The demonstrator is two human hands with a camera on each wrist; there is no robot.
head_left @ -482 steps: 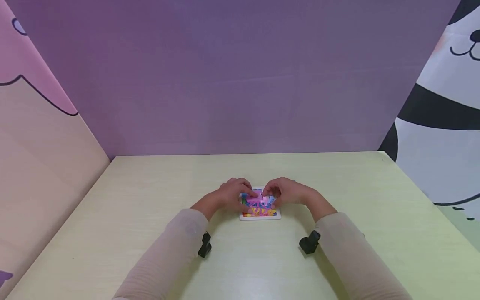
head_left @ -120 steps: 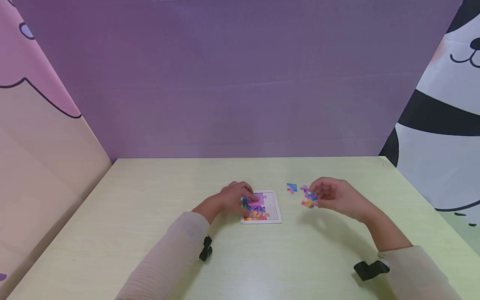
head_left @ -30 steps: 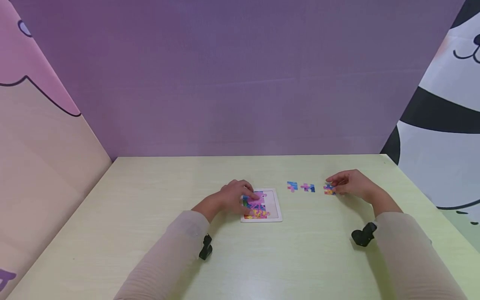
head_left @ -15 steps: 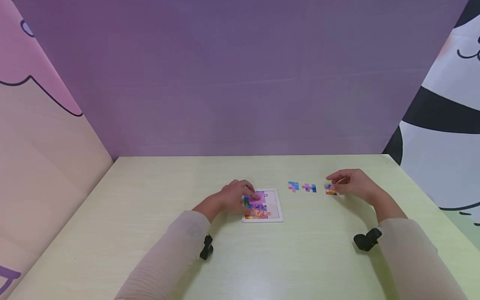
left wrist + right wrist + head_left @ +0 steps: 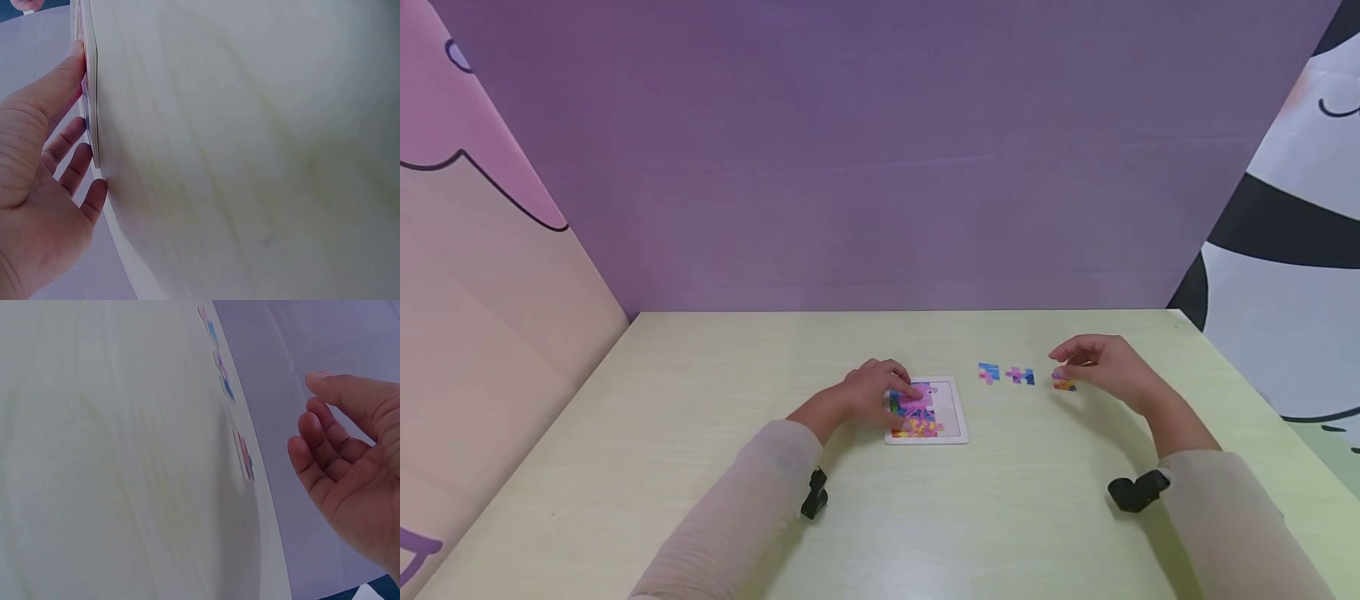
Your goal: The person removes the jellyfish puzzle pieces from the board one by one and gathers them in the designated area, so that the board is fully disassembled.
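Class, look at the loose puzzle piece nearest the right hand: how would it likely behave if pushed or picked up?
The loose puzzle piece lies flat and thin on the smooth table, so it would probably slide, not roll or tip. It looks small and light, likely easy to flick away. Its low edge, seen in the right wrist view, may make pinching it fiddly for the right hand.
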